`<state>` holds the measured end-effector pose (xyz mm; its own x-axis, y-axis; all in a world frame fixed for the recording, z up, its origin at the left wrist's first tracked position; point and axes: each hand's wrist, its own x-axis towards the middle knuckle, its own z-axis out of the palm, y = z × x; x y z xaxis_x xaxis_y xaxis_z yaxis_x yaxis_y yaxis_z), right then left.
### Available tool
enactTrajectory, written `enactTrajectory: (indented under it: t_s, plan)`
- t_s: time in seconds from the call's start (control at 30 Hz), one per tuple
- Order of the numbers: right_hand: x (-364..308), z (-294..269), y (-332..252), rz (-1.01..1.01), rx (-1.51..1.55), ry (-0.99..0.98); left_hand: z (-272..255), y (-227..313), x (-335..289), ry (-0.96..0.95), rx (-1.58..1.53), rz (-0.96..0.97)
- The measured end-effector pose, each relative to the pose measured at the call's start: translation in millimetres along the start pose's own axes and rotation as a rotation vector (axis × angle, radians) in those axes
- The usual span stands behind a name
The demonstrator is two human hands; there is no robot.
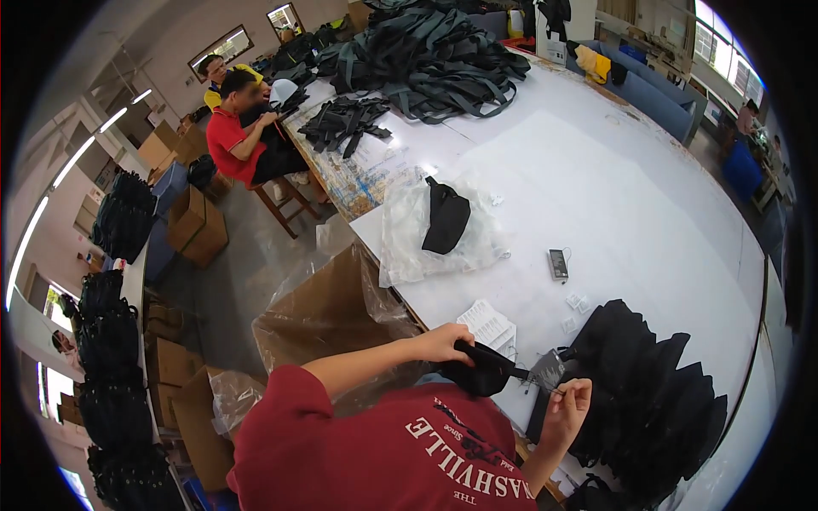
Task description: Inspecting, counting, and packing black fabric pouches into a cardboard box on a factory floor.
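Observation:
My left hand is closed on one end of a black waist pouch, held close to my body at the table's near edge. From the pouch's other end a short black strap reaches toward a dark hang tag. Beside that tag my right hand pinches with thumb and forefinger at its lower edge; whether it grips the card or its thin cord is too small to tell. Another black waist pouch lies on clear plastic bags farther up the table.
Overlapping black pouches are stacked at my right. White label sheets, a dark tag bundle and small clear pieces lie on the white table. A plastic-lined carton stands left. Black straps heap far off, near two seated people.

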<state>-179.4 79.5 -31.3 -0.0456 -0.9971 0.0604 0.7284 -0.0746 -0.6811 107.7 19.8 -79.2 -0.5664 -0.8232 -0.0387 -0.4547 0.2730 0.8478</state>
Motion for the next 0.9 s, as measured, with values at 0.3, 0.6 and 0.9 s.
enactTrajectory:
  t_s: [0.3, 0.6, 0.9]
  plan:
    - [0, 5, -12, -0.152, -0.285, -0.034, 4, 17, -5, 0.112, -0.107, -0.078]
    - [13, 7, -9, -0.137, -0.282, -0.087, -1, 43, -28, 0.171, -0.062, -0.212]
    - [46, 25, 17, 0.121, -0.643, -0.577, -30, 70, -45, -0.206, -0.349, -0.238]
